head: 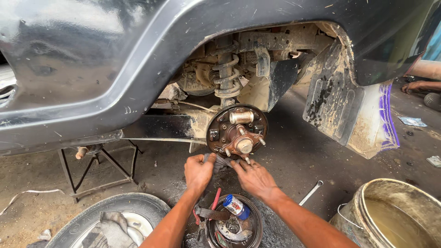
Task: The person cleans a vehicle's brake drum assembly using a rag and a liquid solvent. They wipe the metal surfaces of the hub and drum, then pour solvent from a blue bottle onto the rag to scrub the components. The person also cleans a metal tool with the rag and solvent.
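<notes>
Nearest the camera, a removed brake drum (pixel 234 228) is seen lying open side up on the concrete floor (pixel 298 156), with a small blue-and-white can (pixel 236 206), a red-handled tool (pixel 215 198) and loose brake parts resting in it. Just above it, both forearms are stretched toward the bare wheel hub. A dark grey rag (pixel 220 161) is gripped between the two hands at the lower edge of the round brake backing plate (pixel 236 131): the left hand (pixel 198 171) is closed in a fist around the rag's left end, and the right hand (pixel 254 177) is pressed on its right end with fingers bent over it. The rag is held touching the plate's bottom rim, just below the hub and its studs.

A wrench (pixel 311 193) is laid on the floor beside the right forearm. A dirty bucket (pixel 390 213) of cloudy liquid is placed at the lower right corner of the view, and a wheel (pixel 110 220) with a cloth on it at the lower left. The dark car body (pixel 92 69) is propped on a metal stand (pixel 98 170) at the left.
</notes>
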